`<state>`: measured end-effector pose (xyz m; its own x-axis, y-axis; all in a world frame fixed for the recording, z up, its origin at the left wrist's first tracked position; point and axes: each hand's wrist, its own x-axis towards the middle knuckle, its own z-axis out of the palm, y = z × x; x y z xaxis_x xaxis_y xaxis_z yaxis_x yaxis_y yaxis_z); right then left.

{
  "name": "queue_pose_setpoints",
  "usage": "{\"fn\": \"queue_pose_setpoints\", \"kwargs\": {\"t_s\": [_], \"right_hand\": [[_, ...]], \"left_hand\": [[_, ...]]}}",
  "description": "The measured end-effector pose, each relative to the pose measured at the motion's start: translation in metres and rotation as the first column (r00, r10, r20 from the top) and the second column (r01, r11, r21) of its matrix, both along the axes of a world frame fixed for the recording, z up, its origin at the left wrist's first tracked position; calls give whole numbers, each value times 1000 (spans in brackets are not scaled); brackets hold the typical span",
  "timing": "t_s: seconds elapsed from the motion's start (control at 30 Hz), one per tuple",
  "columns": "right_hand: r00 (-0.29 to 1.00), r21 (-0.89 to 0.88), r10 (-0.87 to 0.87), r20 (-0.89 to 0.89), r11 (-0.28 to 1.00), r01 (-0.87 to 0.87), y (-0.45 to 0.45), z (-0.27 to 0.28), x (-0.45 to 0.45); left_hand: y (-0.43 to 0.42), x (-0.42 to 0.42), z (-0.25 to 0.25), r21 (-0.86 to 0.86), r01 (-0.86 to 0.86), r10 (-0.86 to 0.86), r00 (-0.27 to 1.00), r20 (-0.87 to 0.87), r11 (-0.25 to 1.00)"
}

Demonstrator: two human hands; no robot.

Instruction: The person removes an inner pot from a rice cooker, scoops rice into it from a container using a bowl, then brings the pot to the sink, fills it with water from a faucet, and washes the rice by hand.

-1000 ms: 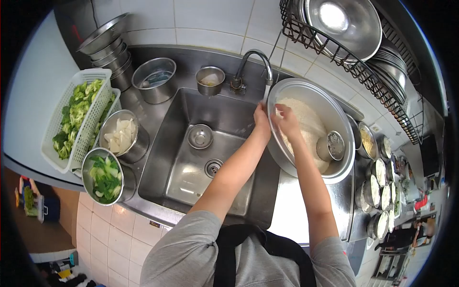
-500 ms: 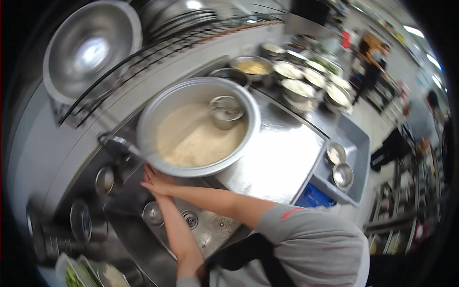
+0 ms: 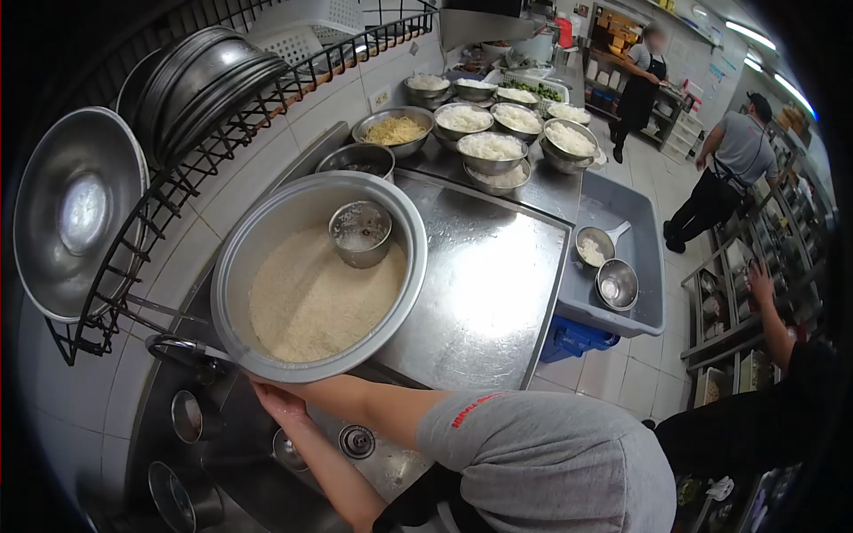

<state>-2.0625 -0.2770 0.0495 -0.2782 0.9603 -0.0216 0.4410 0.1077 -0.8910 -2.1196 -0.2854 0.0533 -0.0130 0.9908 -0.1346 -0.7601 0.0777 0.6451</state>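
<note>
My left hand (image 3: 284,405) is over the sink (image 3: 395,466), palm partly showing, its fingers apart and holding nothing that I can see. My right hand (image 3: 298,389) lies against it, and its fingers are mostly hidden beneath the rim of a large metal pot (image 3: 410,302). Beside both hands is the curved faucet (image 3: 182,345); whether water runs cannot be seen. Pale grains that look like raw rice (image 3: 311,298) fill the pot's lower part, and a metal cup (image 3: 362,251) rests on them.
Steel bowls of white rice (image 3: 493,147) and a bowl of noodles (image 3: 395,131) stand behind the counter (image 3: 480,293). A grey tub (image 3: 653,266) holds two small bowls. Left is a wire rack (image 3: 147,231) with bowls. Several people (image 3: 733,160) are at the right.
The view has turned and sharpened, so the pot sits lower and further left. My hands have shifted from lying crossed before the pot to partly under its rim.
</note>
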Motion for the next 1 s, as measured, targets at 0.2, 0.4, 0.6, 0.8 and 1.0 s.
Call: {"fn": "queue_pose_setpoints", "kwargs": {"t_s": [0.2,0.4,0.6,0.8,1.0], "right_hand": [[999,-36,-6,-31,999,4,3,-5,-4],[998,-70,-16,-56,997,12,3,-4,-6],[995,-99,-39,-89,995,31,5,-1,-9],[971,-221,-150,-186,969,107,6,-3,-41],[752,-448,-208,-626,885,-128,16,-35,-52]], "left_hand": [[32,-34,-28,-181,61,-63,998,-7,982],[23,-17,-35,-98,65,-69,997,-35,993],[21,-35,-44,-28,40,-45,979,-199,999],[-8,-73,-59,434,230,439,28,-898,871],[-47,-53,-8,276,-220,350,678,-646,936]]}}
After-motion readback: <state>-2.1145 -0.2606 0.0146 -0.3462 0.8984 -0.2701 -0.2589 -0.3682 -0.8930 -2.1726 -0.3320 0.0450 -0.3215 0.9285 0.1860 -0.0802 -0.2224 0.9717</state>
